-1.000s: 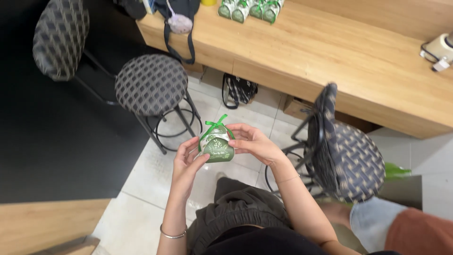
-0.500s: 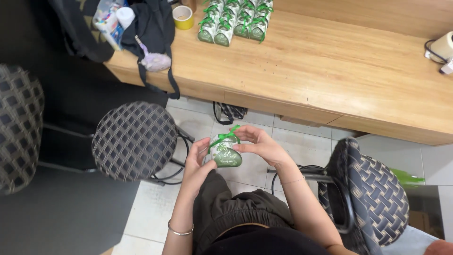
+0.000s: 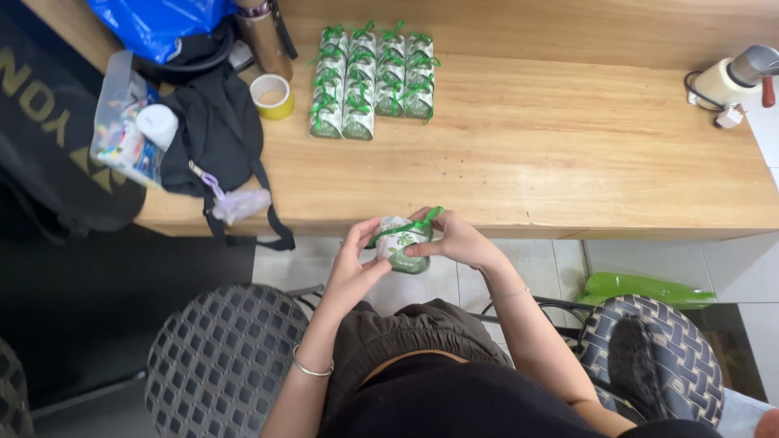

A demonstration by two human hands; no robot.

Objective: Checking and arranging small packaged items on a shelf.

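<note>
Head view: ribboned favour box (image 3: 400, 244) between hands

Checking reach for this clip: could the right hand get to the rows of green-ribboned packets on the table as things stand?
Probably yes. The right hand shares the small packet with the left hand, but bare wooden table lies between it and the packet rows.

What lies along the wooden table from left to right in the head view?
Clear plastic box → black bag → tape roll → rows of green-ribboned packets → white device with a cord. The hands hold one more packet below the table's edge.
</note>
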